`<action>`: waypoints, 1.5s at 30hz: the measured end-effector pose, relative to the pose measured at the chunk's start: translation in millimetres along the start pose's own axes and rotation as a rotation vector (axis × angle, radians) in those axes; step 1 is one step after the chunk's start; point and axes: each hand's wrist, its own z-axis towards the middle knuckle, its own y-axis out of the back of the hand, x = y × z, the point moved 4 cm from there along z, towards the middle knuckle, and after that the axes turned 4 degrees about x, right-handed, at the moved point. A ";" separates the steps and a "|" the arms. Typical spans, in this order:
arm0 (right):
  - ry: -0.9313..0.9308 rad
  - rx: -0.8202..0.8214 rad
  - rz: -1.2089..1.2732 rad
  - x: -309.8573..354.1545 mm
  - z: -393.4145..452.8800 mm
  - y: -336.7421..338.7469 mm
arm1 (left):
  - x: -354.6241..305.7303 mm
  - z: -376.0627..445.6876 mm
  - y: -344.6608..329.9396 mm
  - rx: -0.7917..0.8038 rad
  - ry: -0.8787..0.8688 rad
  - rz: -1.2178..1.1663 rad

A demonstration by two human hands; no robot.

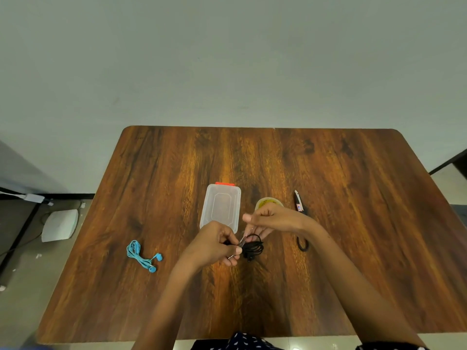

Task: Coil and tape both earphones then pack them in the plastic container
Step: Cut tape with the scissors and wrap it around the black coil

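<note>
A coiled black earphone (254,247) hangs between my two hands over the middle of the wooden table (353,173). My left hand (214,243) pinches one side of the coil, with the plug sticking out below its fingers. My right hand (273,219) holds the coil's top, and a thin strip that looks like clear tape runs between the fingers. A coiled blue earphone (141,256) lies on the table to the left. The clear plastic container (221,207) with a red latch lies closed just behind my hands.
A tape roll (267,203) sits behind my right hand, partly hidden. Scissors (300,213) with black handles lie to the right of it. On the floor at left are a white box (60,224) and cables.
</note>
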 end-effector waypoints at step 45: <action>0.204 -1.038 0.768 1.5 4.6 -44.9 | 4.7 -2.5 -34.5 0.010 0.142 -1.003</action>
